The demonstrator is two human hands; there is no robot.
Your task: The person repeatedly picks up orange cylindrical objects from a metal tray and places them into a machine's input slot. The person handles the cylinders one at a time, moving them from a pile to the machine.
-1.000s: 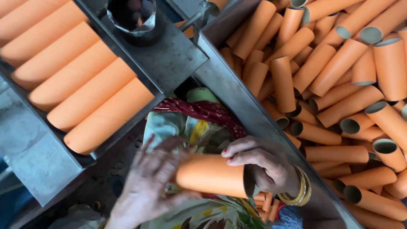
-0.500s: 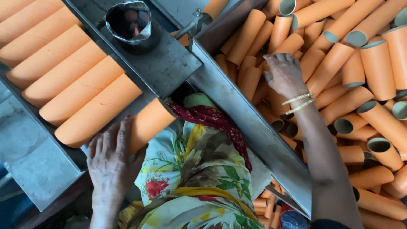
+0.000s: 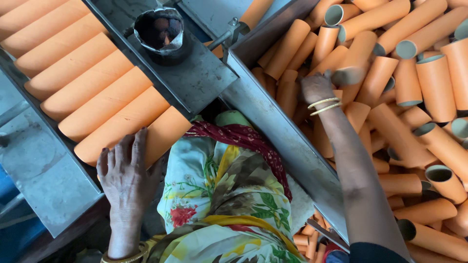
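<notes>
Left hand (image 3: 127,168) is lying flat, fingers spread, against the near end of the lowest orange tube (image 3: 141,129) in the row on the slanted metal tray (image 3: 46,170). Grip is released here: palm and fingertips are pressing on the tube, not closing round it. A second ago both hands were cradling a single tube over the lap; that tube is now sitting at the bottom of the row, touching its neighbour above, so one more piece is being added to the tray.

Right hand (image 3: 319,87) is reaching well away to the other side, into the bin of loose tubes (image 3: 424,83), where half a second ago it was only hovering over the pile. It is now closing on the end of one upright-tilted tube (image 3: 351,73); the fingers are blurred, so I cannot tell whether the grip is fully clenched.

A dark metal cup (image 3: 160,34) is standing on the steel plate (image 3: 204,78) between tray and bin. Floral cloth (image 3: 219,195) is covering the lap below.

Judgement: feed cycle is repeating, with the next tube being picked.
</notes>
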